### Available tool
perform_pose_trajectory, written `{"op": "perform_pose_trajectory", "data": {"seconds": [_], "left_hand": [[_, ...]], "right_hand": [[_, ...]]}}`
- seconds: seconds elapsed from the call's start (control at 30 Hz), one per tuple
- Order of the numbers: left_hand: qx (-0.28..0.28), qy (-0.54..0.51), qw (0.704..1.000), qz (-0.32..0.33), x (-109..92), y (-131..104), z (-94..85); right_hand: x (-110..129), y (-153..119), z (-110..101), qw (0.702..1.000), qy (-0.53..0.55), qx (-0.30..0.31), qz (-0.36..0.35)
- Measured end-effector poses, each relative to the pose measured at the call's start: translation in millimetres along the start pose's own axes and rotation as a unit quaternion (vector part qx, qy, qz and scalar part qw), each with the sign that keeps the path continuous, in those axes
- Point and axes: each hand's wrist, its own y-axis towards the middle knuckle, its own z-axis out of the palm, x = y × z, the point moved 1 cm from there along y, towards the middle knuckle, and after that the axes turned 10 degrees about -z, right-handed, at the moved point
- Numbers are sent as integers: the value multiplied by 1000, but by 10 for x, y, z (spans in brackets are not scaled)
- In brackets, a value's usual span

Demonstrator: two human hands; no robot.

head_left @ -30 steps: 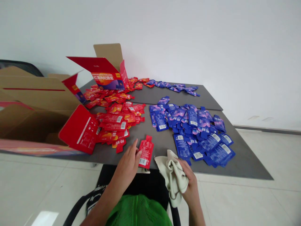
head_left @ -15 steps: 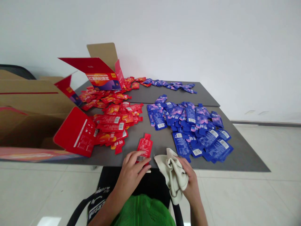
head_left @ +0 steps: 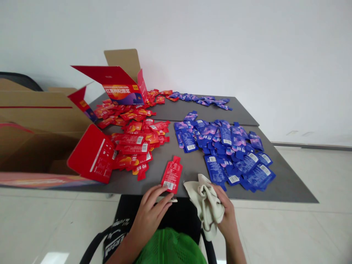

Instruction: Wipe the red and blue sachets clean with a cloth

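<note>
A red pouch [head_left: 172, 176] with a spout-shaped top lies on the table near its front edge, barcode end toward me. My left hand [head_left: 154, 205] is at that lower end, fingertips touching or just beside its corner, thumb and fingers apart. A pale flat strip [head_left: 173, 200] shows by the left thumb; what it is I cannot tell. Bunched in my right hand [head_left: 224, 209] is a cream cloth [head_left: 206, 201], hanging over the table edge. Just beyond it is a heap of blue pouches [head_left: 220, 141]. Red pouches [head_left: 134, 145] are piled at the left.
An open carton [head_left: 35, 128] stands at the left, its red flap [head_left: 92, 156] reaching toward the red pile. Behind is a second open red box [head_left: 123, 93]. More blue pouches [head_left: 203, 99] lie in a row at the back of the grey table [head_left: 192, 165].
My left fingers have drawn back from on top of the red pouch to its lower edge, leaving more of it uncovered. My right hand still grips the cloth. The view has shifted slightly.
</note>
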Motion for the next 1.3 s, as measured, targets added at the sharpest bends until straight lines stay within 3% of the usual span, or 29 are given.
{"op": "perform_pose_trajectory", "data": {"seconds": [0.17, 0.33, 0.43, 0.5, 0.6, 0.67, 0.83, 0.93, 1.07, 1.17, 1.3], "left_hand": [[-19, -4, 999, 30, -4, -67, -8], [-7, 6, 1000, 20, 4, -55, 5], [8, 14, 1000, 7, 22, -74, 32], [10, 18, 1000, -6, 27, -92, 54], [-1, 25, 999, -23, 15, -88, 75], [5, 24, 999, -39, -5, -46, 75], [30, -1, 997, -67, -78, 108, 42], [33, 3, 996, -79, -99, 139, 35], [29, 4, 996, -81, -63, 97, 68], [10, 12, 997, -72, -28, 57, 100], [1, -6, 996, -87, -45, 76, 93]], "right_hand": [[66, 60, -33, 999, -37, -21, 21], [431, 391, -64, 995, -70, -62, -15], [653, 601, 123, 995, -59, -16, -77], [711, 672, 346, 988, -54, 62, -129], [624, 708, 694, 958, -78, 218, -166], [475, 764, 837, 942, -107, 273, -162], [87, 1185, 828, 929, -201, 274, -144], [74, 1382, 733, 925, -232, 262, -150], [369, 1211, 664, 942, -197, 211, -168], [530, 925, 712, 934, -150, 267, -181], [353, 892, 830, 924, -145, 315, -160]]}}
